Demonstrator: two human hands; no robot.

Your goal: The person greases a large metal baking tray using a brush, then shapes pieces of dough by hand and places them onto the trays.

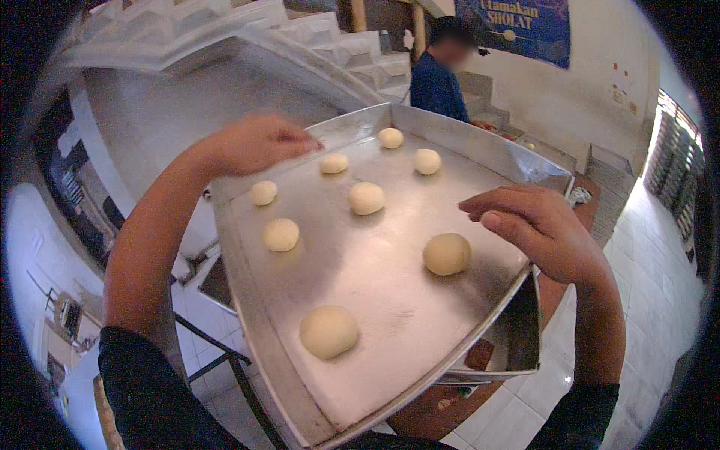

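Note:
A large silver metal tray (390, 285) with raised rims lies in front of me, holding several pale, round dough balls. My left hand (259, 144) is over the tray's far left rim, its fingers bent and smeared by motion. Closest to it is a small dough ball (334, 164), apart from the fingers. Over the right rim my right hand (529, 223) is open, fingers curved and thumb apart, with nothing seen in it. Just below its thumb rests a larger dough ball (448, 254). Another large dough ball (329, 332) sits nearer to me.
Beneath the tray's right side is another metal pan (517, 330). A dark metal frame (225, 352) stands at the lower left. A person in dark blue (439, 86) is beyond the tray, near a staircase (337, 49). Tiled floor (630, 300) lies to the right.

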